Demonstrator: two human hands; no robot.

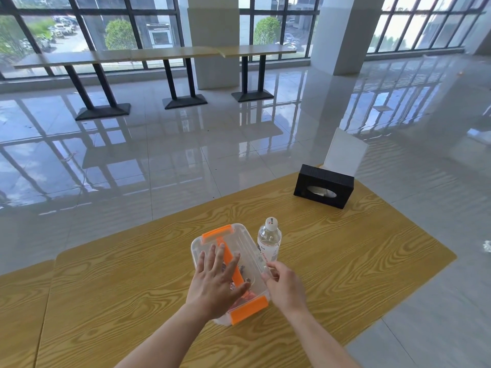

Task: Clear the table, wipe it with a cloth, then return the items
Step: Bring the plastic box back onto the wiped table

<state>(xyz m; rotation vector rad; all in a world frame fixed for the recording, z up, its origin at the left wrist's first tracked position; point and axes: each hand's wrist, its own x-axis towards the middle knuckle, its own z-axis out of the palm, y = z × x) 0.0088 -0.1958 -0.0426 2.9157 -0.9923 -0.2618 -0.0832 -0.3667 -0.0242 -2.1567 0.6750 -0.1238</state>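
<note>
Yellow wood grain covers the table [345,261], and the items of the task stand on it. Near the front edge lies a clear plastic box [239,243], turned a little diagonal. It has one orange latch [248,309] at the near end, a second orange latch [216,233] at the far end, and an orange handle [229,258] running along the lid between them. Some small things are inside, dark and reddish, but they are too blurred to tell what they are.

The left hand [215,282] lies flat on the lid, palm down, with straight and spread fingers that cross over the handle. It presses or rests on the lid and grips nothing. The right hand [285,286] is at the right side of the box with curled fingers. Its fingertips [266,277] touch the rim of the box there, but I cannot tell if they really pinch it or only touch.

A water bottle [269,241] with a white cap stands upright just beside the box, on its far right side. Well apart, near the far corner of the table, stands a black tissue box [324,185] with a tissue showing in its opening. A white card [344,152] stands upright directly behind it.

Beyond the table there is a shiny tiled floor [186,155], long tables [159,55] on black legs, and large windows [119,22].
</note>
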